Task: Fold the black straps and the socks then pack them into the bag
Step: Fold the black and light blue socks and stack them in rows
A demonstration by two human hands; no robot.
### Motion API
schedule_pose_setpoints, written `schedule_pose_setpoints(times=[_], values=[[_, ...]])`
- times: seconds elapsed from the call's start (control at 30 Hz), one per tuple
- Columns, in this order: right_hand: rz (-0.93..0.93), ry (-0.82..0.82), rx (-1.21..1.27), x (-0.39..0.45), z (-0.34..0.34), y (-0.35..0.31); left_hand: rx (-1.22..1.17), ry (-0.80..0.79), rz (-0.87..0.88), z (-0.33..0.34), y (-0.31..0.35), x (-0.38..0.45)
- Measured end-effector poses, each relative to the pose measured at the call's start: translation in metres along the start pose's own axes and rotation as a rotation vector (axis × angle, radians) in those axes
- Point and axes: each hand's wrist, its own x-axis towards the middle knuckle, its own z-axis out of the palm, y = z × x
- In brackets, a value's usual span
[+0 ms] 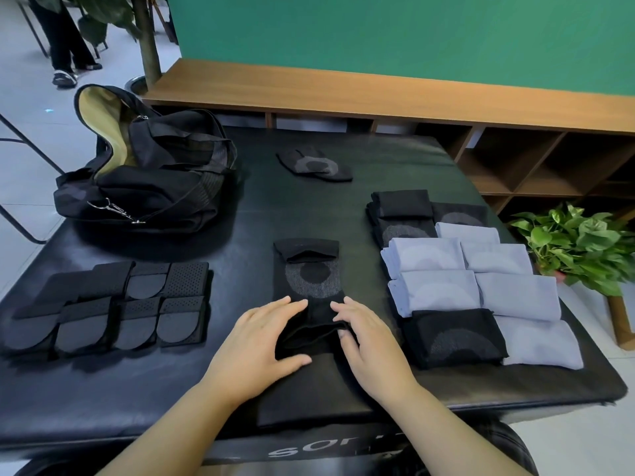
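A long black sock with a grey ring pattern lies stretched out in the middle of the black table. My left hand and my right hand rest on its near part, where the cloth is bunched into a fold between them. The fingers of both hands lie fairly straight on the cloth. Folded black straps sit in rows at the left. Folded light-blue socks and folded black socks are stacked at the right. One unfolded black sock lies further back. The open black bag stands at the far left.
A wooden shelf unit runs behind the table under a green wall. A potted green plant stands off the table's right edge. A person's legs show on the floor at the far left, beside a tree trunk.
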Motion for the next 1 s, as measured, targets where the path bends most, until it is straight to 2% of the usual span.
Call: schedule_pose_setpoints(times=[0.1,0.3,0.43,0.8,1.0], values=[[0.047,-0.017,-0.007,-0.001,-0.001,-0.002,-0.032,0.071,0.015,0.000,-0.003,0.001],[0.157,0.014,-0.025,0.002,-0.005,-0.009,-0.277,0.174,-0.157,0.000,-0.003,-0.001],[0.249,0.032,-0.024,0.011,-0.004,-0.012,-0.309,0.190,-0.247,0.000,0.001,0.004],[0.363,-0.015,-0.306,0.041,0.001,-0.027,-0.144,0.274,-0.369,0.005,0.009,0.023],[0.390,-0.030,-0.420,0.050,0.006,-0.025,0.044,0.254,-0.374,0.004,0.013,0.031]])
